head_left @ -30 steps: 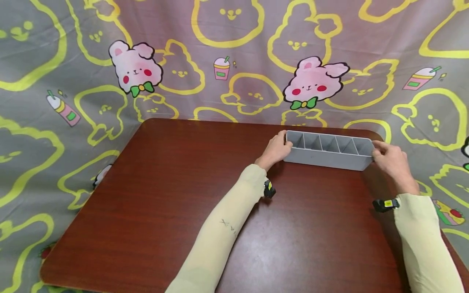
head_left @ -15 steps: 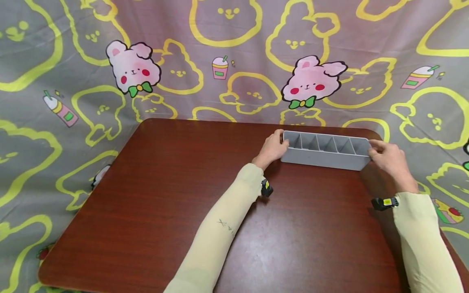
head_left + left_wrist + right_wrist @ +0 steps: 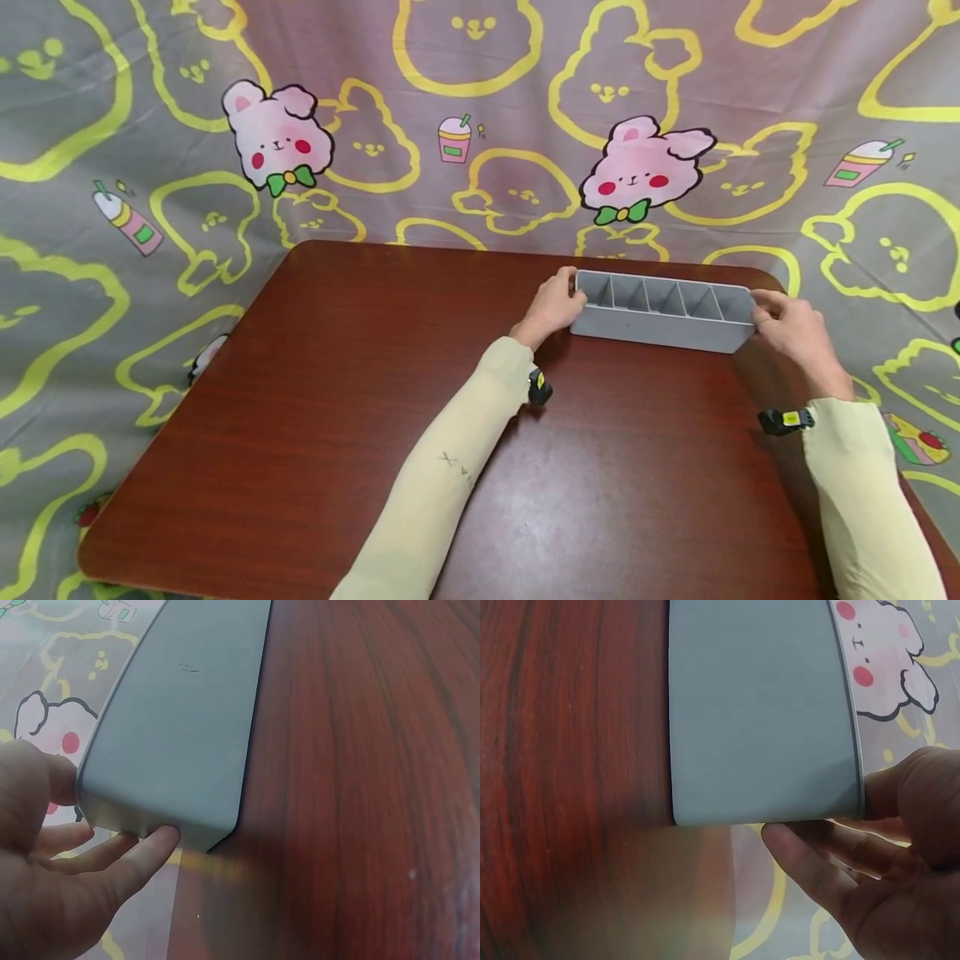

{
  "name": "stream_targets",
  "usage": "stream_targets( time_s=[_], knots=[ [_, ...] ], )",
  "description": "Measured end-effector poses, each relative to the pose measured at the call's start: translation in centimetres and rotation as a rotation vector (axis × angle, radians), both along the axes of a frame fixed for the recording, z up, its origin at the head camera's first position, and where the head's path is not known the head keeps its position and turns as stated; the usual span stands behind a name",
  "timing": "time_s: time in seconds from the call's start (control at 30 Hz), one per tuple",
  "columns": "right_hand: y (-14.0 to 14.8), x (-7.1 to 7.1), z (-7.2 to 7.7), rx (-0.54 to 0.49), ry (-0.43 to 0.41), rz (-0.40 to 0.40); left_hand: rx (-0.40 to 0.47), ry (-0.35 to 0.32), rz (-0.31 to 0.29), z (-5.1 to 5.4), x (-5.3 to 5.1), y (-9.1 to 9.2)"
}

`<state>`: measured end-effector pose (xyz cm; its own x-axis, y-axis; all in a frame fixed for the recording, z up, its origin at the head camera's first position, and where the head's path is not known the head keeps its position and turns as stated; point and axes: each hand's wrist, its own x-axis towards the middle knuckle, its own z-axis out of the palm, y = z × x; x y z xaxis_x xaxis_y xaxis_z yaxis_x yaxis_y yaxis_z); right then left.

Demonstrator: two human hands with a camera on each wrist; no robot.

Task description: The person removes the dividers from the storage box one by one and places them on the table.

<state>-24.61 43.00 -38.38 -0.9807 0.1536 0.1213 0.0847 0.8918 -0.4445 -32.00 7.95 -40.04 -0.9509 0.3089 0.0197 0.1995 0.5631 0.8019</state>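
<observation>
A long grey plastic organizer box (image 3: 652, 327) with several slanted compartments sits near the back right of the table. No contents show in its compartments. My left hand (image 3: 553, 304) grips its left end; in the left wrist view (image 3: 75, 877) the thumb reaches over the rim while fingers press the end wall. At the opposite end, my right hand (image 3: 797, 333) holds on the same way, and the right wrist view shows its fingertips (image 3: 780, 838) against the end wall. A small dark scratch marks the box's front face.
The reddish-brown wooden table (image 3: 300, 417) has rounded corners and reflects light near the front. A grey curtain (image 3: 517, 108) printed with yellow outlines and pink rabbits hangs close behind its back edge and along the sides. Both wrists carry small black cameras (image 3: 785, 421).
The organizer box has slid slightly left and a touch nearer to me, with both hands moving along on its ends. Their hold looks the same.
</observation>
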Motion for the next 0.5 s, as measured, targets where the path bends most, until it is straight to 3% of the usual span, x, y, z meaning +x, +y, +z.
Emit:
stream_targets(
  time_s=[0.2, 0.5],
  knots=[
    [-0.4, 0.1, 0.3, -0.014, -0.014, 0.018, -0.021, -0.005, -0.009, 0.0, -0.1, -0.7],
    [-1.5, -0.1, 0.2, 0.014, 0.037, 0.043, -0.026, 0.027, 0.001, -0.1, -0.3, -1.9]
  ],
)
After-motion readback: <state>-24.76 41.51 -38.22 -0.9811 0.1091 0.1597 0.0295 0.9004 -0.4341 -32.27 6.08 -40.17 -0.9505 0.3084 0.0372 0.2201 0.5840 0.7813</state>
